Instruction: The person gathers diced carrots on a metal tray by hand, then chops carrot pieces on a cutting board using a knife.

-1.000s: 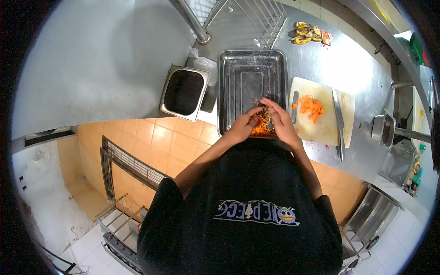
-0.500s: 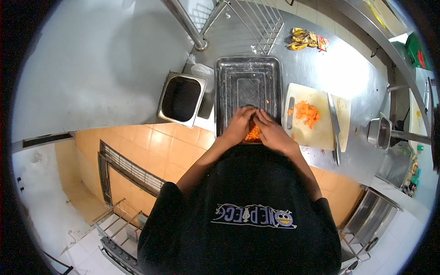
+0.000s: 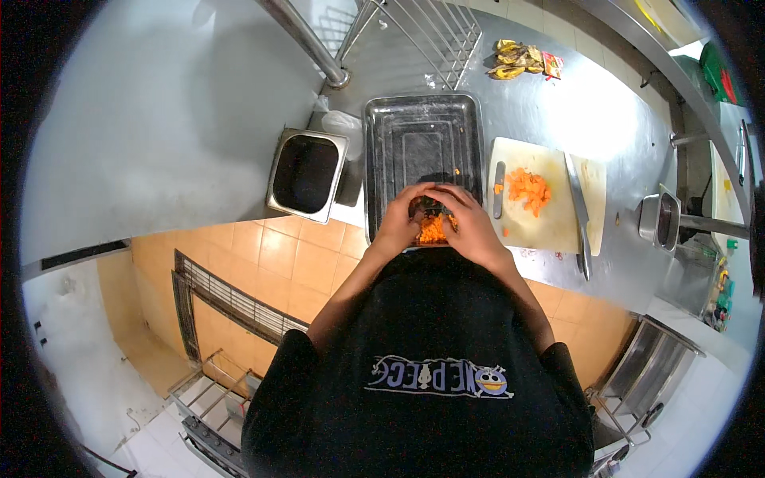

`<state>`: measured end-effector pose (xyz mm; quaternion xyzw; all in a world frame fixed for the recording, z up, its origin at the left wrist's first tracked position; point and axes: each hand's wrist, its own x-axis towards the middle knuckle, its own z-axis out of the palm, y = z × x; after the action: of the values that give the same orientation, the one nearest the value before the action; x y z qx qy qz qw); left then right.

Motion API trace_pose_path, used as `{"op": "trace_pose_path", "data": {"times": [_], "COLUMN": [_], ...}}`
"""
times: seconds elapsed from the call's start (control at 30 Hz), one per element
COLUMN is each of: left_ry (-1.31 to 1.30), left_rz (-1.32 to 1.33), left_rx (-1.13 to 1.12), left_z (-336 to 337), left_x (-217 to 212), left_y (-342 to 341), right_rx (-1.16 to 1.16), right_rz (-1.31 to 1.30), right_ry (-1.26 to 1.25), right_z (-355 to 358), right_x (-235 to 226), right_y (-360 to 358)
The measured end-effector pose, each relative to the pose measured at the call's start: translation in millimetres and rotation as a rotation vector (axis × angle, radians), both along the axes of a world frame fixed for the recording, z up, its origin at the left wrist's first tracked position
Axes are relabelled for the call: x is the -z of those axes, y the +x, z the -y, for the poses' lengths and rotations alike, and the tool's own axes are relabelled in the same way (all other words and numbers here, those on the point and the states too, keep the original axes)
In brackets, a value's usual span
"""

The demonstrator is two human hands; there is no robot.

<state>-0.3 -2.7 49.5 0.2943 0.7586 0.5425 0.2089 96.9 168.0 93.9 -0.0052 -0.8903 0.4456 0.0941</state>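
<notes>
At the near end of a dark metal baking tray (image 3: 422, 111) lies a heap of finely chopped carrot (image 3: 433, 229). My left hand (image 3: 400, 219) curls round its left side, while my right hand (image 3: 468, 219) curls round the right. The fingers of both hands arch over the far side of the heap and meet at their tips. Both thumbs bend in toward the carrot. Shadow under my fingers hides part of the heap. To the right, a white cutting board (image 3: 550, 231) bears coarser carrot pieces (image 3: 529, 191), a small dark-handled knife (image 3: 500, 191) and a long knife (image 3: 581, 213).
A deep steel pan (image 3: 307, 174) stands left of the tray, beside a whitish plastic bag (image 3: 341, 123). Browned bananas (image 3: 514, 60) and a red packet (image 3: 552, 65) lie at the back. A wire rack (image 3: 446, 48) stands behind the tray. A small steel container (image 3: 660, 219) is at the far right.
My hands have spread apart from a closer bunch and now arch round the heap, showing more carrot between them. The whole view has shifted slightly.
</notes>
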Motion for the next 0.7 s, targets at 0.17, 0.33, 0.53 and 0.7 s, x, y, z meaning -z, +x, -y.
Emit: {"op": "trace_pose_path", "data": {"times": [0.17, 0.33, 0.53, 0.7], "left_ry": [-0.194, -0.453, -0.274, -0.353], "left_rz": [-0.135, -0.315, -0.522, -0.235], "left_rx": [-0.004, 0.056, 0.008, 0.080], "left_z": [6, 5, -5, 5], "left_x": [-9, -8, -3, 9], "left_y": [-14, -20, -10, 29], "right_rx": [0.007, -0.006, 0.083, -0.303], "right_rz": [0.069, 0.471, 0.249, 0.417], "right_ry": [0.139, 0.056, 0.414, 0.311], "right_z": [-10, -17, -12, -15], "right_x": [25, 17, 59, 43], "right_y": [2, -8, -36, 9]}}
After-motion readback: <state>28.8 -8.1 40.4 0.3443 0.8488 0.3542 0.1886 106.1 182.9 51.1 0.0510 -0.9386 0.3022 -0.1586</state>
